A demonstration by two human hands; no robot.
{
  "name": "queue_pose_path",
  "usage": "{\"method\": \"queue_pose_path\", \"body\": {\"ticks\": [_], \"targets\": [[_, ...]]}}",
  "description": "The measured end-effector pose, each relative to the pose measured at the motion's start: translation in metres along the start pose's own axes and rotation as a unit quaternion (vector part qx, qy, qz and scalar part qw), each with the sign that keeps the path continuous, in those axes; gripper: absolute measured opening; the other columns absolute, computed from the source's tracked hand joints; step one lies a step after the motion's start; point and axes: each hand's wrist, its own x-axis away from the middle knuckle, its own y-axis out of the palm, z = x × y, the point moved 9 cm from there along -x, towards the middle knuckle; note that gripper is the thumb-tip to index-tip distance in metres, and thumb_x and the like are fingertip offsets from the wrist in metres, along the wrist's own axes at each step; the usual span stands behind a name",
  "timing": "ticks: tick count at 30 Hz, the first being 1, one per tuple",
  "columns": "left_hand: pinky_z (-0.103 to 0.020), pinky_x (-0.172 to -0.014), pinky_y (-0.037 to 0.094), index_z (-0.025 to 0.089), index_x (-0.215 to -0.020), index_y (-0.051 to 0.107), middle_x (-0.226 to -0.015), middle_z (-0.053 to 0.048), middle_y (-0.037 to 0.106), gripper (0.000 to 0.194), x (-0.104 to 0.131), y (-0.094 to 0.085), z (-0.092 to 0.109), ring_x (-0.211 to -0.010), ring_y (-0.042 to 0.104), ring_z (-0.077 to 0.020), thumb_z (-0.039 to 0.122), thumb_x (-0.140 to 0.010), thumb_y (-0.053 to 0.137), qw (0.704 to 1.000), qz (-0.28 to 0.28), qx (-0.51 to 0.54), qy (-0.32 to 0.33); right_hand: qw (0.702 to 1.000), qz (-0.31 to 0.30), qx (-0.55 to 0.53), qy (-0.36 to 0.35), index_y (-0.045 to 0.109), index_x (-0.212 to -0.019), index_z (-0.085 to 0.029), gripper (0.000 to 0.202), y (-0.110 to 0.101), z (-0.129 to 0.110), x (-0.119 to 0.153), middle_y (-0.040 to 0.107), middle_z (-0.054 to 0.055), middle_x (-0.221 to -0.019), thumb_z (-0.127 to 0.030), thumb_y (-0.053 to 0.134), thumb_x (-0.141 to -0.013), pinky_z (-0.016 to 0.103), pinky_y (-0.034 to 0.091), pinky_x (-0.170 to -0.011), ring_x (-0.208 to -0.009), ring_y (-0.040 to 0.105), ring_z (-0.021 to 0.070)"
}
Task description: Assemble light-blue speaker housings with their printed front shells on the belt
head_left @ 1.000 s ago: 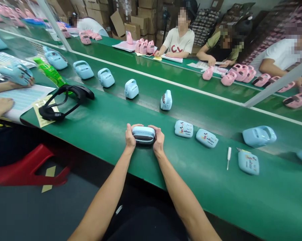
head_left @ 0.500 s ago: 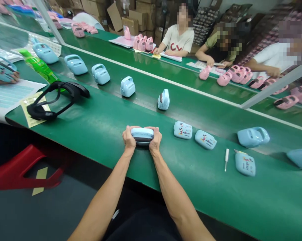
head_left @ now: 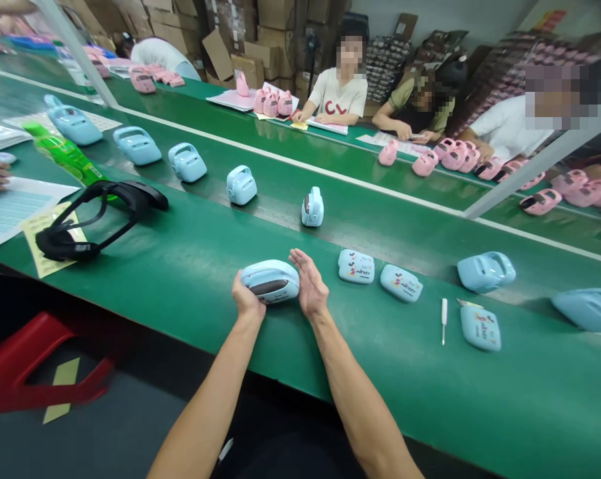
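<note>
The left hand [head_left: 249, 297] is clamped on the left end of a blue case [head_left: 271, 274], which sits between the two hands above the near part of the green table [head_left: 191, 266]. The right hand [head_left: 312, 286] is spread, its fingers straight and pointing up along the case's right end; whether the palm touches it, I cannot tell.

A second ago both hands curled round the ends and the case faced squarely forward. Now it is turned at an angle, with its dark window and some print on the front in view. The print is too small to read, and the left hand covers that end. Whether the case rests on the table is also unclear.

To the right lie two printed covers [head_left: 356, 266], then a screwdriver [head_left: 444, 320] and a third cover [head_left: 480, 328], which partly hides a thin pointed thing. Beyond the hands stands a row of blue cases with handles [head_left: 312, 209]. At left, black headgear [head_left: 145, 194] overlaps a green bottle [head_left: 64, 153]. A co-worker's hand [head_left: 0, 175] is now mostly cut off by the left edge, along with what it holds.
</note>
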Motion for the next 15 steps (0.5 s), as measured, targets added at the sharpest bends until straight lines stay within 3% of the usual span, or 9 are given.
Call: {"method": "queue_pose_path", "body": {"ticks": [2, 5, 7, 9, 12, 15], "targets": [[-0.039, -0.064, 0.058, 0.021, -0.074, 0.067, -0.069, -0.004, 0.070, 0.037, 0.008, 0.004, -0.010, -0.068, 0.071, -0.0261, 0.049, -0.080, 0.043, 0.997, -0.011, 0.048, -0.058, 0.998, -0.054, 0.009, 0.003, 0.061, -0.136, -0.022, 0.078, 0.003, -0.008, 0.012, 0.059, 0.011, -0.146, -0.063, 0.076, -0.071, 0.047, 0.042, -0.114, -0.137, 0.054, 0.0319], [-0.041, -0.074, 0.059, 0.019, -0.083, 0.070, -0.078, -0.006, 0.074, 0.043, 0.022, 0.012, -0.012, -0.078, 0.073, -0.0267, 0.055, -0.086, 0.047, 0.989, -0.057, 0.087, -0.107, 0.993, -0.074, 0.089, 0.022, 0.059, -0.138, -0.024, 0.086, -0.006, -0.016, 0.024, 0.065, 0.009, -0.137, -0.049, 0.090, -0.061, 0.044, 0.045, -0.112, -0.128, 0.059, 0.0310], [-0.042, -0.087, 0.058, 0.018, -0.095, 0.072, -0.096, -0.010, 0.077, 0.054, 0.028, 0.018, 0.008, -0.094, 0.073, -0.0279, 0.067, -0.085, 0.053, 0.989, -0.124, 0.069, -0.050, 0.989, -0.079, 0.125, 0.022, 0.061, -0.136, -0.024, 0.084, -0.015, -0.026, 0.025, 0.068, 0.007, -0.130, -0.045, 0.092, -0.060, 0.043, 0.048, -0.109, -0.121, 0.063, 0.0297], [-0.043, -0.102, 0.052, 0.019, -0.107, 0.072, -0.116, -0.013, 0.075, 0.063, 0.037, 0.028, 0.034, -0.114, 0.069, -0.0301, 0.071, -0.071, 0.072, 0.975, -0.222, 0.009, 0.031, 0.979, -0.101, 0.176, 0.006, 0.064, -0.132, -0.024, 0.081, -0.021, -0.040, 0.022, 0.067, 0.007, -0.129, -0.041, 0.093, -0.058, 0.044, 0.047, -0.109, -0.120, 0.062, 0.0294], [-0.045, -0.114, 0.043, 0.024, -0.115, 0.074, -0.126, -0.012, 0.072, 0.080, 0.057, 0.048, 0.051, -0.125, 0.062, -0.0340, 0.045, -0.042, 0.098, 0.910, -0.370, -0.156, 0.102, 0.958, -0.146, 0.245, -0.024, 0.068, -0.126, -0.025, 0.077, -0.025, -0.059, 0.018, 0.067, 0.007, -0.131, -0.039, 0.094, -0.055, 0.047, 0.042, -0.113, -0.122, 0.061, 0.0301], [-0.047, -0.111, 0.046, 0.029, -0.113, 0.076, -0.121, -0.008, 0.073, 0.072, 0.069, 0.061, 0.057, -0.119, 0.065, -0.0344, 0.033, -0.044, 0.098, 0.857, -0.409, -0.262, 0.170, 0.960, -0.158, 0.229, -0.042, 0.068, -0.129, -0.026, 0.075, -0.025, -0.064, 0.018, 0.059, 0.007, -0.144, -0.043, 0.091, -0.059, 0.049, 0.032, -0.120, -0.138, 0.050, 0.0322]]}}
